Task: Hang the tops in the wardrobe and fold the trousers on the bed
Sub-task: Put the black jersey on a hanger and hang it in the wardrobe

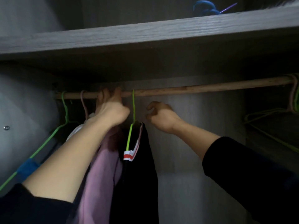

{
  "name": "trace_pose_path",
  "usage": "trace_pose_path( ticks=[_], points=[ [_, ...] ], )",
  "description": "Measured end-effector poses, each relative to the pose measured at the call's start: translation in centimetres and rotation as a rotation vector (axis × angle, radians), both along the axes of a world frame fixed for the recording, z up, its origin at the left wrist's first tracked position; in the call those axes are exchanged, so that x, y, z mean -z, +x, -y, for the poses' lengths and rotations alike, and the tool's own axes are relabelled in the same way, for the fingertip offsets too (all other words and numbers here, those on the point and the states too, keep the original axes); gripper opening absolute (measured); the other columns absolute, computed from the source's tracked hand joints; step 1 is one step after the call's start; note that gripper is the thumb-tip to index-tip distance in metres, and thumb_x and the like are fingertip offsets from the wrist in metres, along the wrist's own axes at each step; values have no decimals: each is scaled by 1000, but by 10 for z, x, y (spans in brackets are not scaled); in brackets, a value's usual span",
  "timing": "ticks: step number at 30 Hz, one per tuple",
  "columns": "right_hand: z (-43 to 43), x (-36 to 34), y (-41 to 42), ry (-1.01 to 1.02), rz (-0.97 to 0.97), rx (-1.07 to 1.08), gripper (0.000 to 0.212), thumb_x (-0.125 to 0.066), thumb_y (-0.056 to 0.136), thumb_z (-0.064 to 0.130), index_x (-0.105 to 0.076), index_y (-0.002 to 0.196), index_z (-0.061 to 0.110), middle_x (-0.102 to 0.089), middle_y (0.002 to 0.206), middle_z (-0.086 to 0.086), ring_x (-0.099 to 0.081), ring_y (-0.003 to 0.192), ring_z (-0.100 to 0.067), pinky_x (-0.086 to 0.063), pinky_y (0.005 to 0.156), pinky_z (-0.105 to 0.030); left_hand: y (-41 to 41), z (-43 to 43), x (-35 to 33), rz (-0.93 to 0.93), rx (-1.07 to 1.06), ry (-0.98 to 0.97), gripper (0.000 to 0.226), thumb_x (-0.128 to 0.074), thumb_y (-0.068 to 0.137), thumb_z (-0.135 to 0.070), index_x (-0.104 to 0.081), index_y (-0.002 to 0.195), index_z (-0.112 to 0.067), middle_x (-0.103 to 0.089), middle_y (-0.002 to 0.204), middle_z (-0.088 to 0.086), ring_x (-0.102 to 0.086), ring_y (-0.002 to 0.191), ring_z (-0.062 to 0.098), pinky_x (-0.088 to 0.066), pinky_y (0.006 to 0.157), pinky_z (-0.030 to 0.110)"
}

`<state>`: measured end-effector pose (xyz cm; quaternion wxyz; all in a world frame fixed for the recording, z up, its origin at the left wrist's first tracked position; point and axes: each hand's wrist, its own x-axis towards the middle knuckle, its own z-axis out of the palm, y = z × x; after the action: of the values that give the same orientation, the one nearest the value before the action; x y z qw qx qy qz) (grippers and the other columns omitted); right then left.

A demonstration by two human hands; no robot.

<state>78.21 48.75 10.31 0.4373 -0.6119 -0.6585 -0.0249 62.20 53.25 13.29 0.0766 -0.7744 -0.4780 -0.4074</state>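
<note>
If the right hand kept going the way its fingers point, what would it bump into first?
Most likely the green hanger carrying the black top, whose neck hangs just left of the right hand. Depth is hard to judge, so it might pass in front.

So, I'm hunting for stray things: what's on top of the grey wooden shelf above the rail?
A blue rounded bundle with a thin purple stick poking out sits on the grey wooden shelf. The shelf's front edge hides its base and anything further back.
</note>
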Motion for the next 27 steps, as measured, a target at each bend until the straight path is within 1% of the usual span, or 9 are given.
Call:
trace_pose_path(
  ticks=[4, 7, 9, 13, 15, 18, 22, 25, 27],
  points=[
    [33, 0, 45, 36, 100, 130, 35, -59, 83, 19, -58, 118, 18, -68, 107, -5, -60, 104, -24, -48, 82, -26, 53, 22, -15, -66, 96, 48, 66, -48, 92, -31, -17, 150, -27, -15, 154, 14, -9, 142, 34, -13, 118, 39],
    [65, -1, 80, 72, 165, 256, 34, -59, 84, 21, -58, 118, 19, -70, 99, -3, -63, 99, -23, -50, 81, -29, 99, 33, -23, -115, 169, 80, 63, -45, 93, -34, -19, 150, -26, -19, 152, 13, -14, 141, 33, -17, 116, 42],
    [88, -1, 101, 73, 196, 350, 33, -60, 86, 23, -57, 120, 20, -70, 99, -2, -64, 97, -23, -53, 82, -35, 130, 40, -22, -158, 233, 122, 62, -44, 93, -35, -21, 149, -24, -21, 152, 13, -15, 141, 32, -16, 117, 43],
    [133, 9, 143, 21, 244, 513, 36, -59, 91, 24, -53, 126, 16, -66, 106, -6, -64, 95, -24, -55, 82, -41, 186, 56, -12, -241, 314, 189, 59, -43, 93, -37, -24, 148, -27, -26, 152, 10, -17, 141, 30, -11, 117, 45],
    [153, 13, 164, 3, 322, 602, 34, -58, 90, 23, -54, 122, 14, -63, 110, -9, -62, 99, -28, -54, 81, -42, 207, 62, -9, -260, 333, 233, 58, -44, 93, -38, -26, 147, -28, -33, 148, 9, -23, 139, 29, -10, 117, 46],
    [178, 13, 190, -10, 452, 757, 32, -60, 86, 23, -54, 115, 13, -59, 112, -9, -59, 103, -31, -50, 77, -37, 228, 66, -6, -235, 322, 278, 58, -44, 93, -38, -28, 147, -27, -41, 140, 11, -31, 132, 31, -9, 116, 47],
    [197, 11, 213, -74, 529, 921, 27, -56, 87, 22, -54, 112, 11, -59, 112, -12, -57, 102, -33, -50, 71, -39, 239, 58, 8, -171, 280, 414, 57, -50, 89, -36, -36, 143, -21, -45, 127, 16, -35, 121, 34, -13, 112, 44],
    [198, 16, 229, -173, 609, 1028, 35, -57, 89, 24, -55, 121, 10, -55, 121, -11, -50, 111, -31, -43, 69, -34, 243, 49, 15, -116, 298, 490, 56, -49, 86, -34, -44, 138, -16, -48, 120, 19, -39, 114, 36, -14, 106, 45],
    [196, 17, 234, -220, 653, 1076, 43, -62, 88, 26, -54, 126, 9, -53, 125, -11, -47, 115, -29, -46, 75, -36, 245, 44, 16, -85, 315, 522, 58, -43, 80, -36, -49, 134, -14, -51, 114, 21, -43, 108, 38, -15, 103, 45]
  ],
)
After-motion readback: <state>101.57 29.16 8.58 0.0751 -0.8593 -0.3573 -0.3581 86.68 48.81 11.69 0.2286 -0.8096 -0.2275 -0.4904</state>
